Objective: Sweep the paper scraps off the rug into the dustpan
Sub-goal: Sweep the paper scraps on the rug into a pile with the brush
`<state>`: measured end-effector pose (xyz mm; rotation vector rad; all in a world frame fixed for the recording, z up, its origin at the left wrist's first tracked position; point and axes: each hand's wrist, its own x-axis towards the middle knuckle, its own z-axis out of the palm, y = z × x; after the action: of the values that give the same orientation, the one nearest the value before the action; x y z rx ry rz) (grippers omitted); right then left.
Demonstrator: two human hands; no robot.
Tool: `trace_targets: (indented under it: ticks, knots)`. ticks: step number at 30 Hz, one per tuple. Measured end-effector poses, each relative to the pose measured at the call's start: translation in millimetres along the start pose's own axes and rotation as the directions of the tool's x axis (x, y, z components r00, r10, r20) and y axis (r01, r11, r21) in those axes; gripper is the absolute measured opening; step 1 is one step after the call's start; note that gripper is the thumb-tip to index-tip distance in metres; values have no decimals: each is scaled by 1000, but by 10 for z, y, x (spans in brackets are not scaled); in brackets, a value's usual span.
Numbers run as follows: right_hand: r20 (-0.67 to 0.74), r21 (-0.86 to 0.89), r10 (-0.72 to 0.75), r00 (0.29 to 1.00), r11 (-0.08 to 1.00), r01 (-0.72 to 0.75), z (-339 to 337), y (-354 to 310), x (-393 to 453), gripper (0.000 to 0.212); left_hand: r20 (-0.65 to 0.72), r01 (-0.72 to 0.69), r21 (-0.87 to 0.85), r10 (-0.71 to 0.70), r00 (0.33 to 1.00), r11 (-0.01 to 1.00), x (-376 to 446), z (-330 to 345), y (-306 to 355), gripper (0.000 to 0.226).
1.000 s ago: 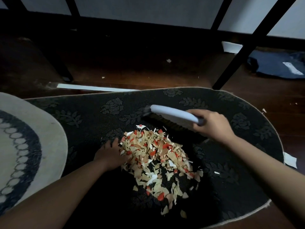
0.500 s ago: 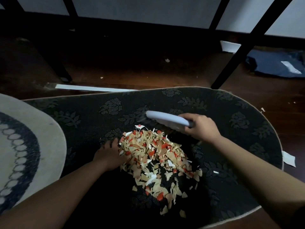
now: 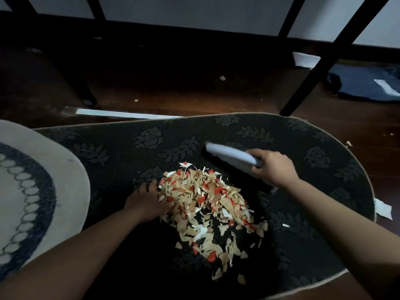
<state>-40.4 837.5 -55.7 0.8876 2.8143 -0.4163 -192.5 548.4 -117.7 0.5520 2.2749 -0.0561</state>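
Paper scraps lie heaped on the dark rug, long axis running from near-right to far-left. Left hand rests at the heap's left edge, fingers spread flat and touching the scraps. Dustpan not discernible; possibly dark against the rug. Right hand, fingers clamped on the brush handle, sits just beyond the heap's far-right end. Judgement: scraps lie nearward and left of the bristles, so the stroke pulls toward the body. Pale rug far left.

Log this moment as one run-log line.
right hand: grips brush | left hand: at paper scraps | rug: scraps piled | dustpan: unseen
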Motion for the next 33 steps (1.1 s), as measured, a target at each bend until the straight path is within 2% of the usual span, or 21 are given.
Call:
trace_targets:
  ticks: [3,7,12,16,20,24,29,33]
  knots:
    - [26,14,-77,997,997,77,-36,-32,-92,44,-2,3,9,-3,1000,1000,-11,2,8,96]
    - [-95,33,-119,988,992,123,-216,27,-185,47,-3,-3,11,3,1000,1000,-17,-1,4,95]
    - [-165,11,9,986,1000,-8,-192,205,-93,48,-6,5,6,-5,1000,1000,-5,5,2,97]
    - [-101,-19,66,993,998,-68,2,203,-93,47,-16,12,16,-12,1000,1000,2,17,5,96]
    - [6,-38,-30,1000,999,31,109,70,-162,45,-20,11,30,-10,1000,999,7,18,22,95]
    - [35,5,-81,996,997,81,34,74,-240,45,-33,2,35,0,999,999,9,30,33,95]
    - [-98,99,-50,994,993,60,-136,170,-381,50,-45,-6,36,8,999,999,13,46,61,93]
    - [-179,110,59,982,993,-40,-172,357,-344,49,-41,-11,43,13,999,999,16,41,72,92]
